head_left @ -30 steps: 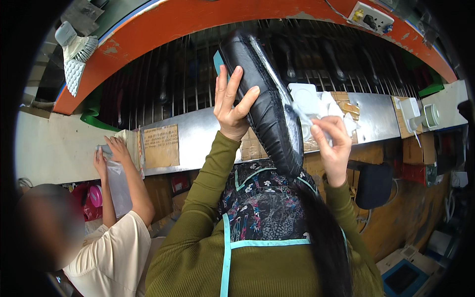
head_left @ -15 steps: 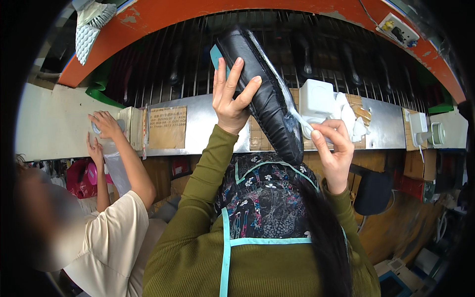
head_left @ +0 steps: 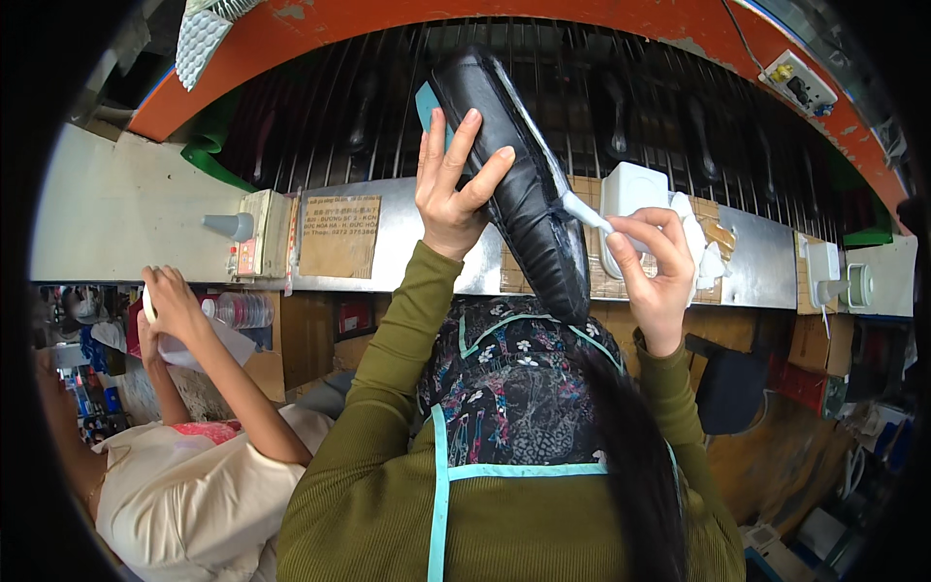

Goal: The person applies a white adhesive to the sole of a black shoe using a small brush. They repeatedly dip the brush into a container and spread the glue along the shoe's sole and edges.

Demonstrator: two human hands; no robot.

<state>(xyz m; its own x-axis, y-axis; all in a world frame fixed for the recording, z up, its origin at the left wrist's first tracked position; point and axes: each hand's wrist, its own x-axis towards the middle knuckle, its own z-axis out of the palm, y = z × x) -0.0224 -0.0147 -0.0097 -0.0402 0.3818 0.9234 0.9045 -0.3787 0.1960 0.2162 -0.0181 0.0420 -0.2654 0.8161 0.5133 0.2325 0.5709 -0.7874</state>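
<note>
My left hand (head_left: 451, 199) grips a black leather shoe upper (head_left: 529, 209), its fingers spread across the side; the palm side is hidden. A teal piece (head_left: 427, 102) shows behind the upper, by my fingertips. The upper is tilted, one end up toward the rack and the other down by my apron. A whitish wet band runs along its right edge. My right hand (head_left: 655, 267) pinches a small white brush (head_left: 585, 211) between thumb and fingers. Its tip touches the upper's right edge, low down.
A white square container (head_left: 635, 189) and crumpled white cloth (head_left: 713, 262) stand on the metal ledge (head_left: 402, 218). Cardboard (head_left: 339, 242) lies left of them. Metal rods (head_left: 543, 107) run behind, under an orange frame (head_left: 388, 26). A co-worker's hands (head_left: 175, 301) hold a pale ring-shaped thing at left.
The brush tip has moved slightly up along the upper's edge with my right hand. My left hand keeps its hold. The co-worker's hands have moved down and away from the ledge.
</note>
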